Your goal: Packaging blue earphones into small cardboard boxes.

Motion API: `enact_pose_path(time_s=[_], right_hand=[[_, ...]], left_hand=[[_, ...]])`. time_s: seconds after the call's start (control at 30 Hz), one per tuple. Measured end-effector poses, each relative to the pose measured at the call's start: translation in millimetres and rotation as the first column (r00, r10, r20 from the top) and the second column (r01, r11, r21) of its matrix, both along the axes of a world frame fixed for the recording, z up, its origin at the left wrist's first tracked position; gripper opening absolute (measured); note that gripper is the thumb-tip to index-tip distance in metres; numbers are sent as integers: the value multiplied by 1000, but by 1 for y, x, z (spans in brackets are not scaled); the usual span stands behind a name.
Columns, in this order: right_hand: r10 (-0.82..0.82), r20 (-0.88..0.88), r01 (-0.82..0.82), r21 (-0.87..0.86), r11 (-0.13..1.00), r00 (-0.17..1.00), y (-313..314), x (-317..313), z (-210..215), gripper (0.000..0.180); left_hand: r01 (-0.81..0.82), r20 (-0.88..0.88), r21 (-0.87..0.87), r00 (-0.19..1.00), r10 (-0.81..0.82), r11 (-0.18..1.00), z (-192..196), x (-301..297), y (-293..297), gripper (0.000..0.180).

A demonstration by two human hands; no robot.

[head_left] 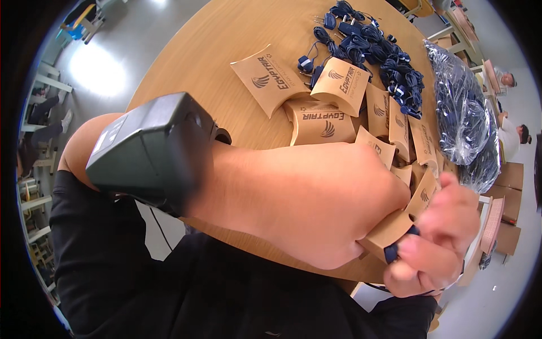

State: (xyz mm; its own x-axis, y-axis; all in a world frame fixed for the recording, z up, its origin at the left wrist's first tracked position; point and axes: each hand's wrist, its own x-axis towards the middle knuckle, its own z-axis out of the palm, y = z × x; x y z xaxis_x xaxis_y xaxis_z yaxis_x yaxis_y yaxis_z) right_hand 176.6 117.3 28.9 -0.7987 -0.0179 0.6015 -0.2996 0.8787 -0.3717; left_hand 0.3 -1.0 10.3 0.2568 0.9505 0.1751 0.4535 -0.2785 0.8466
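Observation:
My left hand (pixel 333 198) reaches across from the left, its back toward me and its fingers closed round a small brown cardboard pillow box (pixel 387 233). The open end of this box faces right. At that end my right hand (pixel 437 234) has its fingers bent round a navy bundled earphone cord (pixel 390 252), which sits partly at the box's mouth. Most of the cord is hidden by the fingers and the box. Beyond my hands lies a heap of similar printed pillow boxes (pixel 322 121), some overlapping one another.
Several navy corded earphones with pronged plugs (pixel 361 45) are piled at the table's far side. Clear plastic bags (pixel 460 113) with dark contents lie along the right edge of the wooden table (pixel 192 62). Cardboard cartons (pixel 508 195) stand beyond, and other people (pixel 511 135) sit at the far right.

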Motion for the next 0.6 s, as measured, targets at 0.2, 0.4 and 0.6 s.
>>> enact_pose_path(time_s=[0.2, 0.4, 0.6], right_hand=[[-26, 79, 3, 268, 963, 997, 17, 0, 11, 56], [-135, -20, 137, 141, 981, 991, 5, -1, -4, 39], [10, -200, 23, 161, 987, 980, -1, -14, -11, 14]], left_hand=[[-15, 66, -40, 998, 17, 999, 6, -2, 0, 29], [26, 170, -153, 986, 0, 988, 5, -1, 4, 37], [32, 74, -190, 997, -19, 981, 14, -3, -3, 52]])
